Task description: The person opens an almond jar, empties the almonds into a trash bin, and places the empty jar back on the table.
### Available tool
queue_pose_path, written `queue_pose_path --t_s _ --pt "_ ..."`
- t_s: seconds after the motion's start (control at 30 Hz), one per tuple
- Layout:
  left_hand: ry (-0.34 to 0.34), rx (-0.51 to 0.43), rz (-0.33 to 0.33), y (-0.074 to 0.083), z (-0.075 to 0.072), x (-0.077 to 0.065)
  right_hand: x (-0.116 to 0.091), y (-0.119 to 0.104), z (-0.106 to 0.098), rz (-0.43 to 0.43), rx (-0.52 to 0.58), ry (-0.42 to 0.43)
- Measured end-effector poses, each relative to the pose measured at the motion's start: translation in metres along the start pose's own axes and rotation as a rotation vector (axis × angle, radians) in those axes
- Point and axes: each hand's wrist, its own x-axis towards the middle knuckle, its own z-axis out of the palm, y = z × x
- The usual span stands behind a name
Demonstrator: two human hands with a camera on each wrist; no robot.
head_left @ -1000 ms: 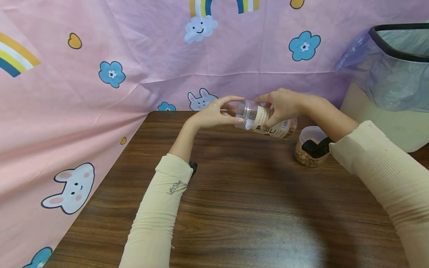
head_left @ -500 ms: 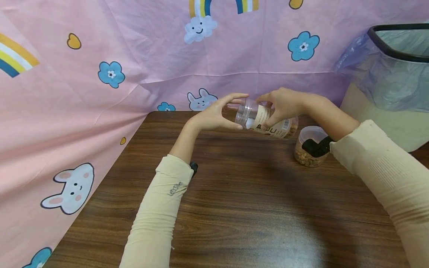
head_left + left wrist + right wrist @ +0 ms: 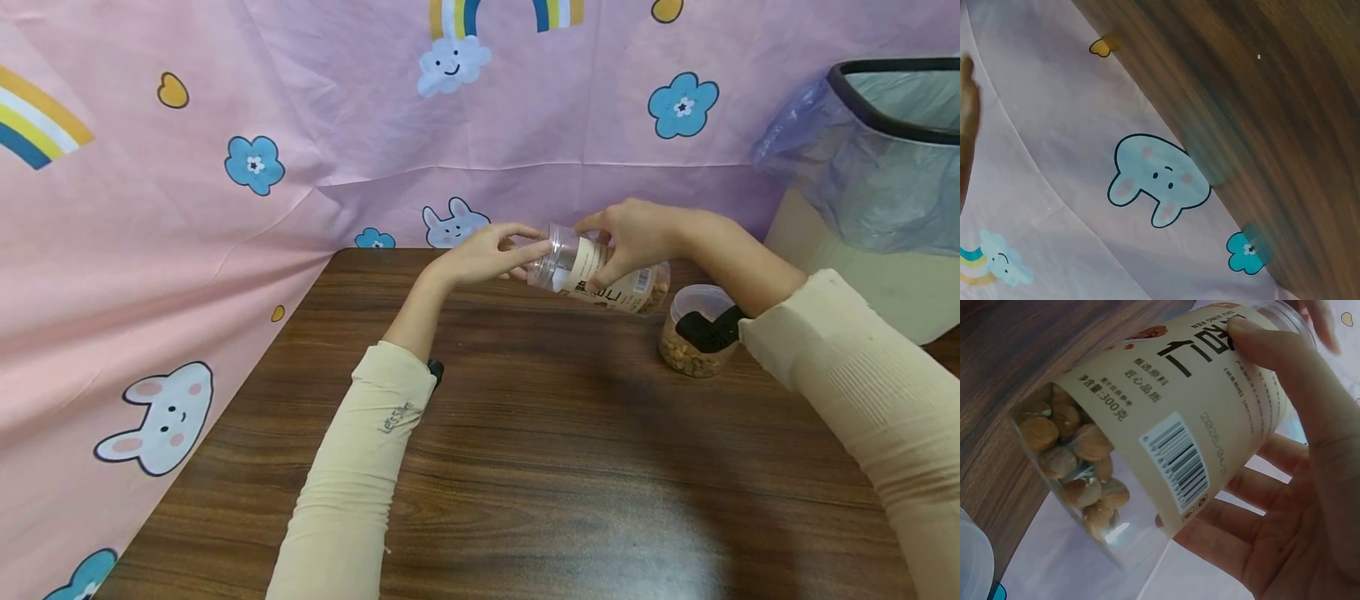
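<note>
My right hand (image 3: 637,237) grips a clear plastic jar (image 3: 1141,425) with a beige label, thumb across the label and fingers round the far side. Brown almond-like nuts (image 3: 1079,456) lie at the base end. Tipped on its side above the table, the jar points its clear lid (image 3: 542,254) to the left. My left hand (image 3: 483,254) has its thumb and fingers round that lid. In the left wrist view only a sliver of a hand (image 3: 967,125) shows at the left edge; the lid is out of that view.
A second clear tub (image 3: 686,354) of nuts stands on the brown wooden table (image 3: 525,467), partly hidden by the black wrist camera (image 3: 708,332). A bin (image 3: 817,242) with a bluish bag stands at the right. A pink printed cloth (image 3: 360,100) hangs behind.
My left hand let go of the lid and spread wide half a second ago; now it is back on the lid, thumb higher. The right hand and the jar have hardly moved.
</note>
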Motion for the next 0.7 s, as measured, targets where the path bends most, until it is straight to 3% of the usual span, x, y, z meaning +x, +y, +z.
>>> queue_pose_path --t_s 0.2,0.27,0.33,0.53,0.7 --pt "-0.029 -0.084 0.251 -0.0063 -0.0002 0.0009 -0.0026 0.0022 -0.0018 0.027 0.003 -0.002" --pt "-0.045 -0.131 0.285 -0.0067 -0.0005 0.0015 -0.0030 0.0020 -0.0024 0.019 -0.002 -0.002" --pt "-0.050 -0.159 0.257 -0.0058 -0.0009 0.0012 -0.0035 0.0014 -0.0028 0.016 -0.005 -0.004" --pt "-0.017 -0.110 0.067 -0.0013 -0.0008 -0.0007 -0.0048 -0.0009 -0.0023 0.024 0.001 -0.022" --pt "0.018 -0.074 -0.019 -0.0019 0.0019 0.0016 -0.0050 -0.0020 -0.0005 0.018 -0.004 -0.023"
